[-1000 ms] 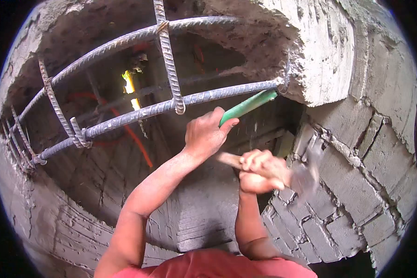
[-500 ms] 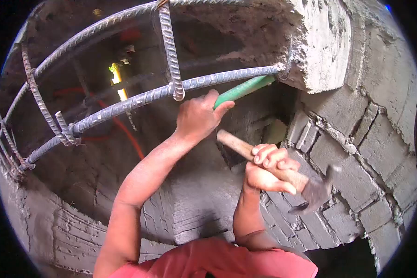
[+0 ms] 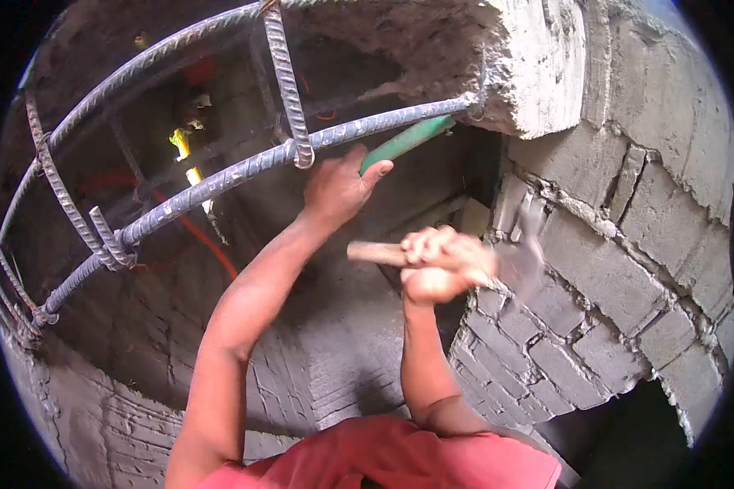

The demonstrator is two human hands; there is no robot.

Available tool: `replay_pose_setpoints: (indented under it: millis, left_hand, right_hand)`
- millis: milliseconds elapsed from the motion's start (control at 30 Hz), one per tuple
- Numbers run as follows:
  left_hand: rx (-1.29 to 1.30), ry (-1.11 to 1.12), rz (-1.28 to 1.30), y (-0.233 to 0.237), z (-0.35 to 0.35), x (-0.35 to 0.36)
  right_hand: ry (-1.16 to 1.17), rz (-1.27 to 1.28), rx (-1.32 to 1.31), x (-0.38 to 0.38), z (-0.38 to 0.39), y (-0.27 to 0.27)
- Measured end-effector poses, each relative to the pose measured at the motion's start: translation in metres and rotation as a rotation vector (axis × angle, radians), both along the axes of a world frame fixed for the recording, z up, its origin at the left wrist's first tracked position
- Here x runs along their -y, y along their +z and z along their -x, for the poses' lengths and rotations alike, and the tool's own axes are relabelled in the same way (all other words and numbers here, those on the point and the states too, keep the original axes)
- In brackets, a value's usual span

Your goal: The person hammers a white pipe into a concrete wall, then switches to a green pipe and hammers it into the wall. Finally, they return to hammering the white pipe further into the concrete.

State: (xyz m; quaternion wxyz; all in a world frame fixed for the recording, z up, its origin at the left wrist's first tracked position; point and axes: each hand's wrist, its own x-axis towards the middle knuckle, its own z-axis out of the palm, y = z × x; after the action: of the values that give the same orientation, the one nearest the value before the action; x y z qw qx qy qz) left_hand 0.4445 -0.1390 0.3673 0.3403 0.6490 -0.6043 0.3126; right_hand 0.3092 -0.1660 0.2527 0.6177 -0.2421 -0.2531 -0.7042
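My left hand [image 3: 337,189] is closed around a green pipe-like piece [image 3: 408,144], just below a ribbed steel bar [image 3: 245,170]. The far end of the green piece reaches the rough underside of a broken concrete block [image 3: 538,69]. My right hand [image 3: 446,262] grips a hammer by its wooden handle [image 3: 375,253], below and to the right of my left hand. The metal hammer head [image 3: 523,265] is smeared by motion and overlaps the block wall in this view.
A cage of rebar with a hanging stirrup [image 3: 285,73] curves across the upper left. To the right rises a block wall [image 3: 603,248] with rough mortar joints. Behind the bars show a red cable [image 3: 212,244] and a yellow object [image 3: 179,144].
My right hand has swung the hammer upward and to the left, its head rising beside the wall. The left hand keeps its grip on the green piece; the whole view has shifted slightly.
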Motion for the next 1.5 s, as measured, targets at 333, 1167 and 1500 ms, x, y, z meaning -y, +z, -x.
replay_pose_setpoints:
  millis: [333,1167,1500]
  left_hand:
    - [-0.069,-0.066,-0.055,0.0,-0.007,0.007]
    - [-0.026,-0.152,-0.082,0.017,-0.009,-0.006]
    - [0.078,-0.303,0.082,0.019,-0.015,0.0]
  right_hand:
    - [0.177,-0.157,-0.313,0.01,-0.031,0.013]
    - [0.112,-0.185,-0.017,-0.009,-0.025,0.024]
    - [0.199,-0.142,-0.023,-0.002,-0.034,0.041]
